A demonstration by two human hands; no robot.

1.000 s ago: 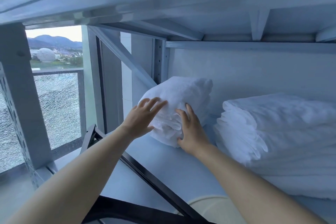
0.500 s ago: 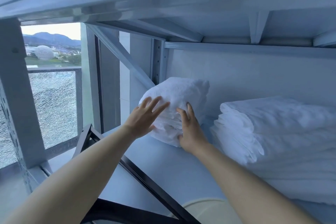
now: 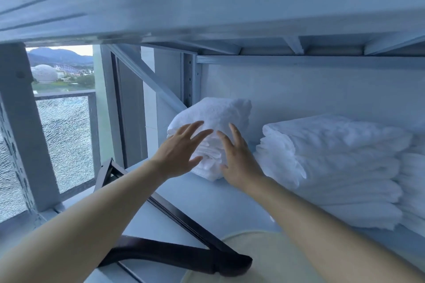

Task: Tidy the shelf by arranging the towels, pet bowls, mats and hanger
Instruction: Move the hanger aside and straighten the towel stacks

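Note:
A small folded white towel (image 3: 220,117) sits at the back left of the shelf board (image 3: 207,202). My left hand (image 3: 181,149) is in front of its left side with fingers spread and straight. My right hand (image 3: 236,158) is by its right front, fingers straight; whether either hand touches the towel I cannot tell. A larger stack of folded white towels (image 3: 340,167) lies to the right. A dark wooden hanger (image 3: 174,257) lies on the shelf near the front, under my left forearm. A pale yellow round object (image 3: 264,259) lies at the front, partly under my right arm.
The shelf above (image 3: 207,7) hangs low over the space. A diagonal brace (image 3: 147,80) and an upright post (image 3: 189,80) stand behind the small towel. On the left is a window with a cracked glass railing (image 3: 64,135).
The view has dropped and moved closer. Both hands have eased back from pressing the small towel's front, with fingers spread wider. The towel sits where it was.

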